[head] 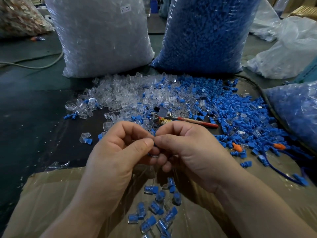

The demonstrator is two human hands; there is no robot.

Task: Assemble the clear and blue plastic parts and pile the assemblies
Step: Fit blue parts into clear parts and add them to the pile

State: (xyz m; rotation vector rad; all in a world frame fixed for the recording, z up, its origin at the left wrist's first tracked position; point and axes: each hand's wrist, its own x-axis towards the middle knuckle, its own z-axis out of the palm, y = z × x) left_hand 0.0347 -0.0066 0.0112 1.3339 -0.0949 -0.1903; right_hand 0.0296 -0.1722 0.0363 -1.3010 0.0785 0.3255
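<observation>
Above the cardboard sheet [51, 194], your left hand [120, 148] and right hand [185, 148] meet with fingers curled, both pinching one small blue-and-clear part [153, 154], which is mostly hidden. Finished assemblies [157, 208] lie on the cardboard below them. Beyond the cardboard stand two full bags: the bag of clear parts [103, 36] on the left, the bag of blue parts [205, 31] on the right.

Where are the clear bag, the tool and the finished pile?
clear bag [103, 40]: head view, middle of its front.
tool [197, 121]: head view, on its red handle.
pile [155, 207]: head view, one assembly mid-pile.
</observation>
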